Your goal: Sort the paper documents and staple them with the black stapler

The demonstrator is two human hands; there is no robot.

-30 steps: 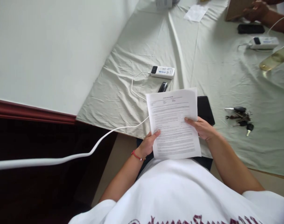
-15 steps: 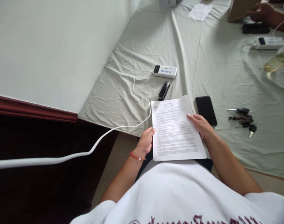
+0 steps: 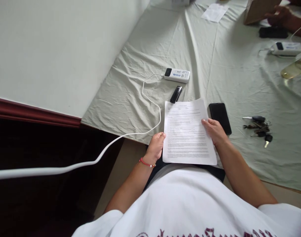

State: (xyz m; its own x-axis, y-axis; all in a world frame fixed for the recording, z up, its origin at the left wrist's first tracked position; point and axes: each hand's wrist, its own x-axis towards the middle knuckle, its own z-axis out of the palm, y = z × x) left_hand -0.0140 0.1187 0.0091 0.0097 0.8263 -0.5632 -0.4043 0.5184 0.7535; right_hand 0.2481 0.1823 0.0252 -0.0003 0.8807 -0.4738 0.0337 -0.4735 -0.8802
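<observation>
My two hands hold one printed paper (image 3: 188,141) at the near edge of the table (image 3: 125,95). The left hand (image 3: 155,147) pinches its left margin; the right hand (image 3: 216,132) grips its right margin, thumb on top. Whether one sheet or several, I cannot tell. Beyond its far edge: one stapler (image 3: 176,94). To the right: one phone (image 3: 220,118), then one bunch of keys (image 3: 261,129). Farther off: two power banks (image 3: 177,75), left and right.
</observation>
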